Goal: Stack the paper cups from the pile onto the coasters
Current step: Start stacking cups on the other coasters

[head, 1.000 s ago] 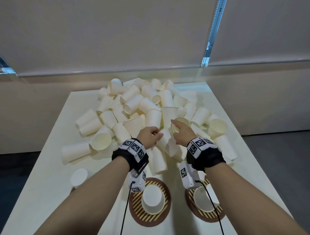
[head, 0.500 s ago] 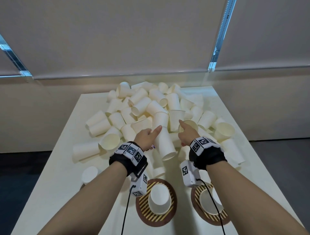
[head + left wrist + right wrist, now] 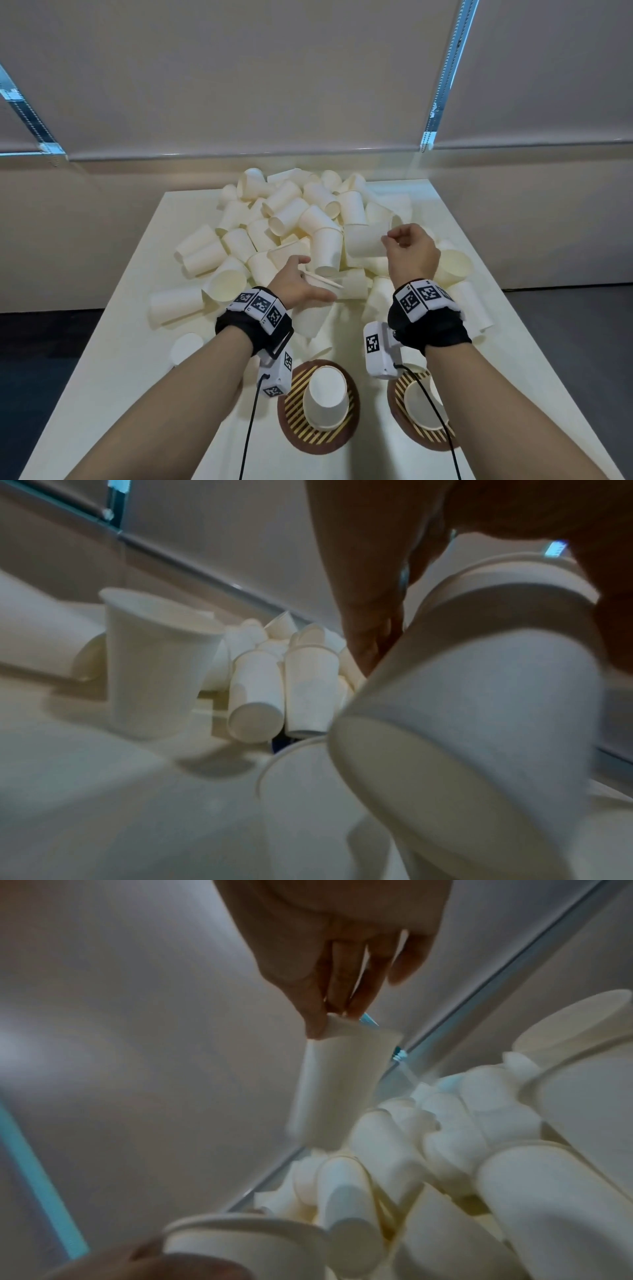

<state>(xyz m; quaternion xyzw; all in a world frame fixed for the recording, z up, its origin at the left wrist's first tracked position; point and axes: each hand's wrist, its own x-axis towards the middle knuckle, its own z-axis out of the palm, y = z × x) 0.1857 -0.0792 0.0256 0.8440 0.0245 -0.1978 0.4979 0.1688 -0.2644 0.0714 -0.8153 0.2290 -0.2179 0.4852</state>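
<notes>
A big pile of white paper cups [image 3: 294, 219] covers the far half of the table. My left hand [image 3: 298, 284] grips one cup [image 3: 320, 278] near its rim at the pile's near edge; the left wrist view shows that cup [image 3: 472, 723] tilted in my grip. My right hand [image 3: 406, 245] is raised over the pile and pinches another cup [image 3: 363, 241] by the rim, so that it hangs from my fingertips [image 3: 322, 1015] as a dangling cup [image 3: 339, 1088]. Two striped round coasters, left [image 3: 294, 428] and right [image 3: 399, 390], lie near me, each with a cup on it.
The cream table [image 3: 120, 377] has bare surface at the near left. A single cup [image 3: 186, 346] stands apart on the left, and toppled cups [image 3: 174, 305] spread toward the left edge. A wall with blinds rises behind the table. Wrist-camera cables hang by the coasters.
My right hand has lifted a cup up and to the right, out of the pile. My left hand has closed around a cup and drawn it slightly nearer.
</notes>
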